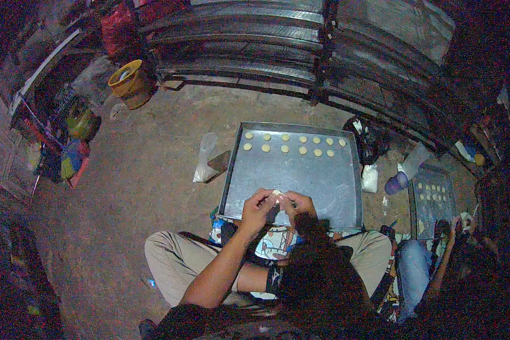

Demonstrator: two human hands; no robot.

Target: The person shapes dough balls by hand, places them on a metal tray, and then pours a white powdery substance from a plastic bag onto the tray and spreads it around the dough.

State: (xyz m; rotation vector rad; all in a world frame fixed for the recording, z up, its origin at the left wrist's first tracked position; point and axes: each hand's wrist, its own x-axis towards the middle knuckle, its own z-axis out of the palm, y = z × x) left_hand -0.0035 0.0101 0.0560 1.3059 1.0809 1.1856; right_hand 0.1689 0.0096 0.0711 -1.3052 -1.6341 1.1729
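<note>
Head view: dough [278, 196], its long axis indistinct, sits between left hand [258, 208] and right hand [300, 205], equally near, their grip pinching it above the near half of the tray [323, 181], with rounds [285, 149] toward its far edge.

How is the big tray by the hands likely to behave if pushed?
The tray is probably stiff: it looks metallic, with a raised rim. Broad and shallow, it seems unlikely to tip. The pale discs sit separately on its smooth-looking surface, so a sharp shove might shift them.
</note>
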